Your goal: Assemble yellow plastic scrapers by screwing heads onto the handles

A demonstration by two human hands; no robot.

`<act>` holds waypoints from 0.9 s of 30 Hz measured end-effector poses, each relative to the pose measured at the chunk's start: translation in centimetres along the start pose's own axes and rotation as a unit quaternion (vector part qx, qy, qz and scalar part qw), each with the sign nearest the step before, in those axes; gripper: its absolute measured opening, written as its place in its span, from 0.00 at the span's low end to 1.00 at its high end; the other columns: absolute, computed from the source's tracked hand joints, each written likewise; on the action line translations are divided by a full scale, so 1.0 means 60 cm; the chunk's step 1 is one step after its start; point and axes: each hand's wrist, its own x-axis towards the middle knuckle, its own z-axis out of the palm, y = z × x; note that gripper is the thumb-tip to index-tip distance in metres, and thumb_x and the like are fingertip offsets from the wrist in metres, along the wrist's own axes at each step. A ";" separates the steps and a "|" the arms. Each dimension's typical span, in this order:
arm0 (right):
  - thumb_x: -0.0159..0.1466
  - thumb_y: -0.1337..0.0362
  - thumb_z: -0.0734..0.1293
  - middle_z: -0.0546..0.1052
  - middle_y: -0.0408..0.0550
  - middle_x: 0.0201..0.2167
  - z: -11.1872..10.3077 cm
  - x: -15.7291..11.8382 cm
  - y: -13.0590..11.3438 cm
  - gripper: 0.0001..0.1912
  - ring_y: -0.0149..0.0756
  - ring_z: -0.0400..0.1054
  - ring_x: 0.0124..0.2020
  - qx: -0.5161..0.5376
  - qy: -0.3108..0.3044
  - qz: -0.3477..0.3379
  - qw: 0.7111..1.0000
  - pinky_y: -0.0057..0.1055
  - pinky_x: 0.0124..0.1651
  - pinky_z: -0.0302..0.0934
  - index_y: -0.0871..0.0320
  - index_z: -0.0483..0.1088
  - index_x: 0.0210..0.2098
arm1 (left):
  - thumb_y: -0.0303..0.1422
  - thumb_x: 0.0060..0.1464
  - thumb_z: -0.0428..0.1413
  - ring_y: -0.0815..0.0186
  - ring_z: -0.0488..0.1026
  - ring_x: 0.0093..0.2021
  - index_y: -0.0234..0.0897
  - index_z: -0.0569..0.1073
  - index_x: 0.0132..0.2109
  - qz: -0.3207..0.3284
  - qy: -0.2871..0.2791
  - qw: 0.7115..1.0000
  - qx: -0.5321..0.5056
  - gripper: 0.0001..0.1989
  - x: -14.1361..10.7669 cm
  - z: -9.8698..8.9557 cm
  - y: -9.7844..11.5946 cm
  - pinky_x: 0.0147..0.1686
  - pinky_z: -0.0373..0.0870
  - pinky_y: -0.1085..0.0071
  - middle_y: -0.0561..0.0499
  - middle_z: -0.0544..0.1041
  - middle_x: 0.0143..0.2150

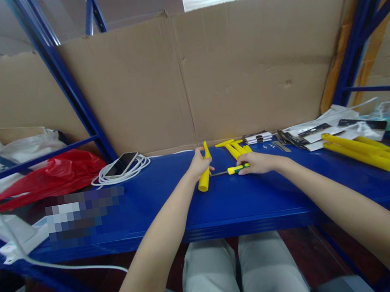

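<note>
My left hand [199, 164] is wrapped round a yellow plastic piece [204, 180] with a tube-like lower end, held tilted over the blue table [167, 204]. My right hand [255, 163] grips a screwdriver [235, 170] by its yellow and green handle. The thin shaft points left, and its tip is at or near the yellow piece; whether it touches cannot be made out. Just behind my right hand lie more yellow pieces [233, 150].
A phone [121, 164] and coiled white cable [142, 163] lie at the back left, beside a red bag [72, 168]. Yellow tubes [370, 153] and plastic packets [320, 130] lie on the right. Cardboard [242, 69] stands behind; a power strip [28, 241] is far left.
</note>
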 end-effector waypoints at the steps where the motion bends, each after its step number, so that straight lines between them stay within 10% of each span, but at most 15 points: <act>1: 0.58 0.60 0.66 0.75 0.54 0.40 -0.002 -0.002 0.003 0.12 0.40 0.68 0.40 -0.003 0.009 0.011 1.000 0.34 0.41 0.59 0.60 0.71 0.39 | 0.23 0.56 0.48 0.78 0.68 0.18 0.39 0.49 0.55 0.000 0.002 1.000 -0.001 0.22 0.000 0.000 0.000 0.15 0.64 0.80 0.45 0.67 0.44; 10: 0.58 0.64 0.64 0.75 0.53 0.36 -0.013 -0.003 0.043 0.10 0.38 0.68 0.36 -0.015 0.173 0.118 0.978 0.30 0.38 0.59 0.61 0.66 0.39 | 0.23 0.54 0.49 0.76 0.69 0.17 0.39 0.52 0.53 0.025 -0.043 0.999 -0.003 0.21 -0.001 0.004 0.001 0.15 0.63 0.79 0.48 0.69 0.41; 27: 0.57 0.66 0.65 0.75 0.53 0.36 -0.009 0.005 0.045 0.08 0.37 0.68 0.35 -0.013 0.202 0.108 0.973 0.31 0.39 0.60 0.60 0.65 0.37 | 0.23 0.53 0.51 0.75 0.68 0.17 0.40 0.53 0.50 0.050 -0.088 0.994 -0.028 0.20 -0.006 0.010 0.003 0.15 0.62 0.81 0.55 0.69 0.32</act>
